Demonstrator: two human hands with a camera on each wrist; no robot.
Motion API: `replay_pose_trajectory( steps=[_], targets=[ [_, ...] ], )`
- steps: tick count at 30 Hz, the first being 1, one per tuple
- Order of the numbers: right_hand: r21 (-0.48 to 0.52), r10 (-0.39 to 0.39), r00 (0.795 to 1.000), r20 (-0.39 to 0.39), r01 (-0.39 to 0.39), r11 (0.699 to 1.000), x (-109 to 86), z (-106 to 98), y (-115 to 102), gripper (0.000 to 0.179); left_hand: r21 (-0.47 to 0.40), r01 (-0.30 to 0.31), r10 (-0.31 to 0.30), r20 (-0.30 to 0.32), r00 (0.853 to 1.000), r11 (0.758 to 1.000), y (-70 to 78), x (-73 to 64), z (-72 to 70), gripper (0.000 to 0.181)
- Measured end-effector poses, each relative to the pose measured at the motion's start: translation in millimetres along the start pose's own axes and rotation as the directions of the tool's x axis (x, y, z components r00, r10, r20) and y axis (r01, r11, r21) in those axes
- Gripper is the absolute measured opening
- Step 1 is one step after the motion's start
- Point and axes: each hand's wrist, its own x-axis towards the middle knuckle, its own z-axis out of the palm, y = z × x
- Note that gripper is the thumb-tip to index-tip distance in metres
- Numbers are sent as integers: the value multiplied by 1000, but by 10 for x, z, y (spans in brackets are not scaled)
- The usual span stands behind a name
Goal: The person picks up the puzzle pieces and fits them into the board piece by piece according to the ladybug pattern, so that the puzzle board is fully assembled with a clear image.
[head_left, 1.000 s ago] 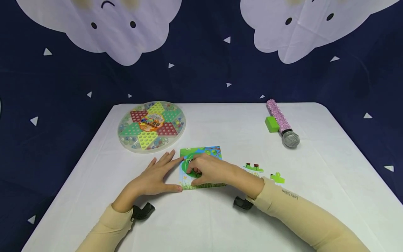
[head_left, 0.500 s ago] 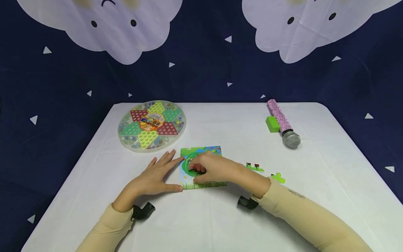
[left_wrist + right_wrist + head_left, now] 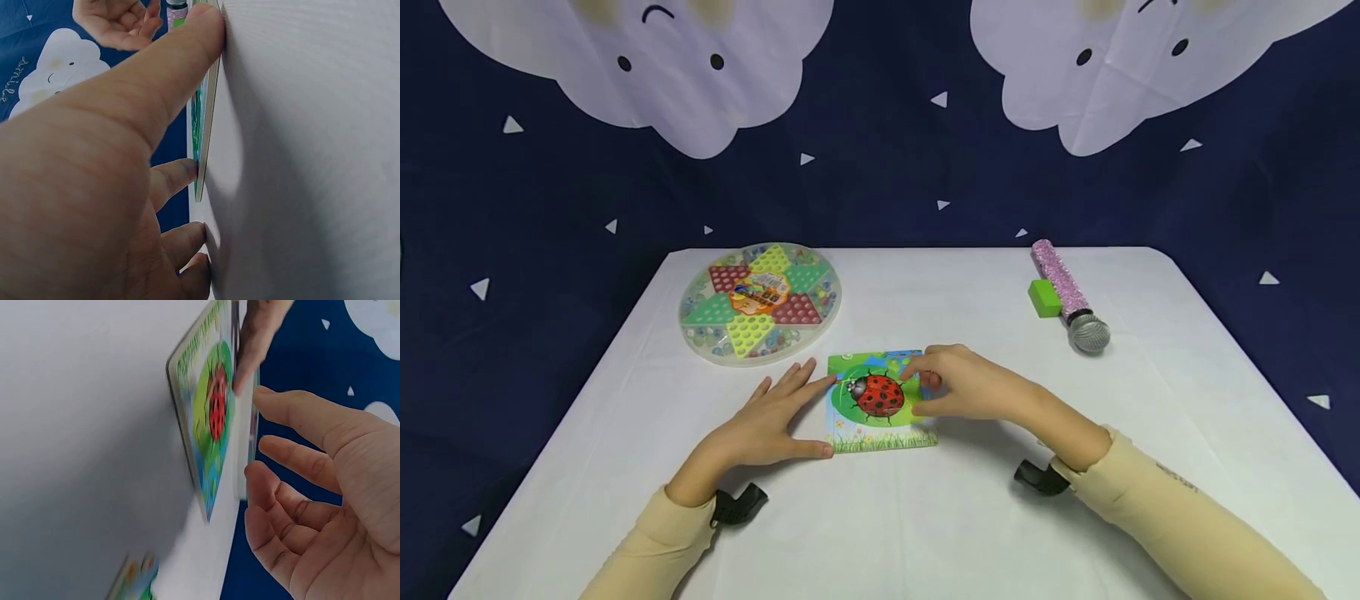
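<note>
Your left hand (image 3: 760, 429) lies flat with fingers straight, its fingertips against the left edge of the ladybird puzzle board (image 3: 880, 402), which sits on the white tabletop (image 3: 925, 517) just below the round marble game (image 3: 760, 302). Your right hand (image 3: 970, 387) hovers over the board's right edge, fingers loosely spread, holding nothing. That board looks thin, stiff and light, likely to slide; take it by its edges
</note>
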Motion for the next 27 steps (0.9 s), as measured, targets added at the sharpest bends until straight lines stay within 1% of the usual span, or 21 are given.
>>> replay_pose_trajectory(
  steps=[5, 10, 15, 21, 27],
  targets=[
    [-33, 43, 999, -20, -44, 999, -177, -89, 150, 43, -7, -1, 1, -2, 1000, 1000, -16, -4, 12, 103],
    [-51, 108, 994, -21, -108, 993, -374, -173, 290, 49, -15, -5, 5, -4, 1000, 1000, -27, -2, 19, 103],
    [-53, 148, 989, -19, -149, 987, -569, -241, 407, 52, -13, -2, 2, -2, 1000, 1000, -32, 5, 21, 102],
    [-28, 194, 981, -4, -194, 981, -753, -263, 520, 58, -3, -2, 2, 1, 1000, 1000, -31, 7, 18, 103],
    [-24, 204, 979, 11, -204, 979, -863, -248, 612, 61, -2, -3, 3, -2, 1000, 1000, -24, 1, 20, 103]
  ],
)
